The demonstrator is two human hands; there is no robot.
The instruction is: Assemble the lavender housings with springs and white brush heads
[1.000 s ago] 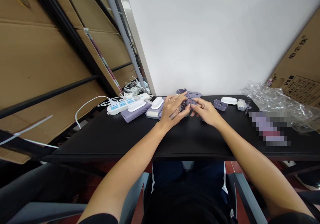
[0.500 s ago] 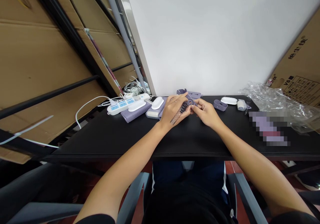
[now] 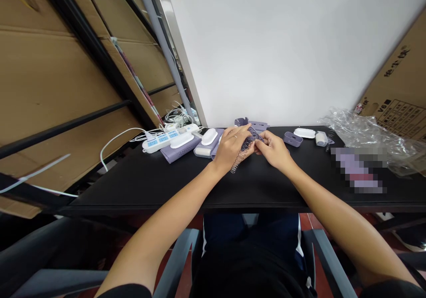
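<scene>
Head view: left hand (image 3: 229, 149) and right hand (image 3: 276, 150) fingers grip a purple part (image 3: 254, 135), the coil (image 3: 239, 157) now hanging lower.

Above a black desk (image 3: 159, 187), the left hand (image 3: 228, 147) and right hand (image 3: 276, 150) meet at a purple part (image 3: 253, 134), the fingers of both closed on it. A spring (image 3: 238, 157) slants down from the part along the left hand's thumb side. Left of the hands lie a power strip (image 3: 159, 141) and purple cases (image 3: 179, 150) topped by white ovals (image 3: 209, 136). To the right sit a purple cup (image 3: 293, 139), a white lid (image 3: 304, 133) and a clear bag (image 3: 376, 134), near a carton (image 3: 396, 80).
</scene>
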